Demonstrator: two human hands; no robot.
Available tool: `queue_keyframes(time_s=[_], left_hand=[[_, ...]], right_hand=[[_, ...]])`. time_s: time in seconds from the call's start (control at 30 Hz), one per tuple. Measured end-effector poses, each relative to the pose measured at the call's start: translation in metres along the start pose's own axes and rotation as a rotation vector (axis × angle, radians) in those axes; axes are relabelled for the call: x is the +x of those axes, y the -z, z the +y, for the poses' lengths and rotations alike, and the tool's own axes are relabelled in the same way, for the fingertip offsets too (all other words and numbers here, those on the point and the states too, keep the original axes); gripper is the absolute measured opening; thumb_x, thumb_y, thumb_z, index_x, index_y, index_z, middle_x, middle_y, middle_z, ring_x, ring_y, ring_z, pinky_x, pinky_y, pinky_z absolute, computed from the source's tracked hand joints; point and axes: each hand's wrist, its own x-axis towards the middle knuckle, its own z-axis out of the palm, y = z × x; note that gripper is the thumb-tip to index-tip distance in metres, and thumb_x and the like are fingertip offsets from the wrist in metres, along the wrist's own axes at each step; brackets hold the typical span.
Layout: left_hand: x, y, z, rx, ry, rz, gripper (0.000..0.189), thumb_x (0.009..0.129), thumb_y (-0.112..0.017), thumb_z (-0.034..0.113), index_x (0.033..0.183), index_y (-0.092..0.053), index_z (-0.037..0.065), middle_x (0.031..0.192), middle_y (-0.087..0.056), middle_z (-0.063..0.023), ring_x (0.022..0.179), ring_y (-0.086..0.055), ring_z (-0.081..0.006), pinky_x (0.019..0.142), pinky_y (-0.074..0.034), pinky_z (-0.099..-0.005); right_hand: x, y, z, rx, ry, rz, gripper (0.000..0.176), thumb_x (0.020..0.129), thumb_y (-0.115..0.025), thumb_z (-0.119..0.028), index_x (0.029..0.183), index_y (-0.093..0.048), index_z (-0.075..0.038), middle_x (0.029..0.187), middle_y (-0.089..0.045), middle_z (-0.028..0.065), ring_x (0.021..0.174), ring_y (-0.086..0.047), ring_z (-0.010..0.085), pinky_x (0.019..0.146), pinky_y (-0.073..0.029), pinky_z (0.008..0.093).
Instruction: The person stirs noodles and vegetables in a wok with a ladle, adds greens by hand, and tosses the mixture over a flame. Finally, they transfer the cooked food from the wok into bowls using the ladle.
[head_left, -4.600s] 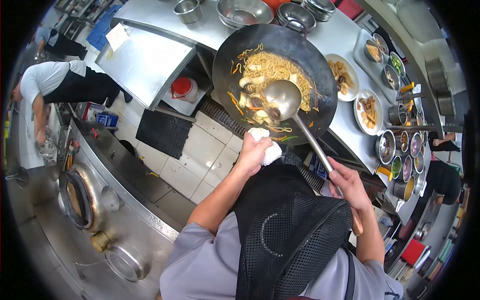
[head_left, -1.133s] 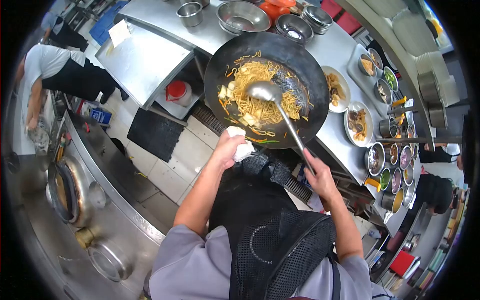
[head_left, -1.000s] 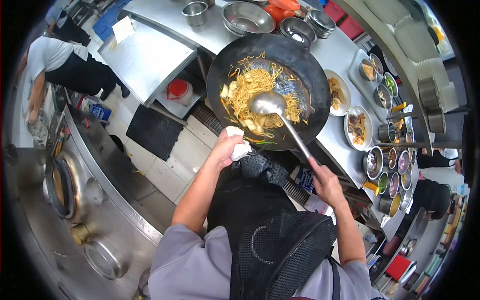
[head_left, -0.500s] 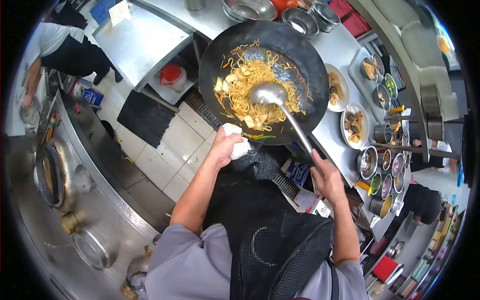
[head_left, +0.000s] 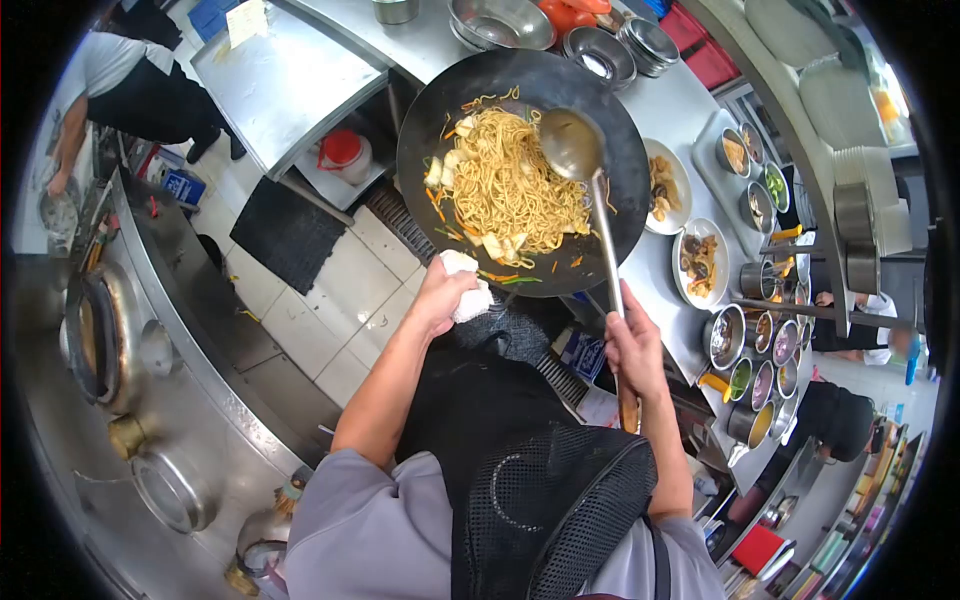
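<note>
A large dark wok [head_left: 620,130] holds fried noodles [head_left: 515,180] mixed with pale chunks and carrot and green strips. Its near rim is gripped by my left hand [head_left: 443,298] through a folded white cloth [head_left: 468,285]. My right hand [head_left: 635,345] is closed round the wooden handle of a long steel ladle [head_left: 572,145]. The ladle's bowl lies inside the wok at the right edge of the noodle heap. To the wok's right stand two plates of food, the upper plate [head_left: 683,210] partly behind the rim and the lower plate [head_left: 686,288] in full view.
Metal bowls [head_left: 500,25] stand beyond the wok. Several small ingredient pots [head_left: 728,335] line the counter [head_left: 655,100] at right. A stove range [head_left: 250,425] curves along the left. One co-worker [head_left: 130,85] stands at upper left; others are at far right.
The ladle has moved from the middle of the noodles to their right side, its handle now more upright. My right hand has come lower and left. The noodles sit more heaped together.
</note>
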Motion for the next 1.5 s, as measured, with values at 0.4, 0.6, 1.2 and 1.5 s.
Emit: queue_keyframes(time_s=[0.4, 0.6, 1.2, 1.5], left_hand=[[0.004, 0.003, 0.007, -0.071, 0.032, -0.045, 0.037, 0.072, -0.052, -0.007, 0.109, -0.056, -0.004, 0.091, -0.064, -0.0098, 0.074, -0.066, -0.0201, 0.065, -0.057, -0.0339], [0.011, 0.014, 0.01, -0.094, 0.035, -0.071, 0.035, 0.072, -0.052, -0.006, 0.107, -0.058, -0.003, 0.09, -0.064, -0.0097, 0.072, -0.066, -0.0201, 0.064, -0.057, -0.0335], [0.001, 0.006, -0.012, -0.125, 0.02, -0.032, 0.039, 0.073, -0.052, -0.009, 0.112, -0.051, -0.001, 0.091, -0.062, -0.0114, 0.073, -0.066, -0.0234, 0.065, -0.057, -0.0357], [0.001, -0.005, -0.015, -0.117, -0.03, -0.016, 0.033, 0.074, -0.055, -0.006, 0.105, -0.046, 0.002, 0.088, -0.054, -0.0075, 0.068, -0.063, -0.0197, 0.057, -0.056, -0.0356]], right_hand=[[-0.005, -0.008, -0.001, -0.114, -0.139, -0.106, 0.057, 0.094, -0.06, -0.011, 0.147, -0.04, -0.008, 0.07, -0.055, 0.0029, 0.051, -0.051, 0.0134, 0.047, -0.046, 0.0295], [-0.019, 0.049, -0.018, -1.313, 0.467, -0.004, 0.055, 0.086, -0.064, -0.008, 0.137, -0.054, -0.025, 0.081, -0.059, 0.011, 0.071, -0.063, 0.0323, 0.062, -0.051, 0.0446], [-0.026, 0.044, -0.003, -0.913, 0.519, 0.202, 0.055, 0.091, -0.062, -0.008, 0.143, -0.045, -0.005, 0.085, -0.065, 0.0138, 0.073, -0.061, 0.0218, 0.075, -0.051, 0.0348], [-0.021, 0.011, 0.038, -0.73, 0.554, -0.014, 0.058, 0.094, -0.059, -0.009, 0.148, -0.039, -0.017, 0.077, -0.058, 0.0024, 0.054, -0.055, 0.0161, 0.051, -0.05, 0.0336]])
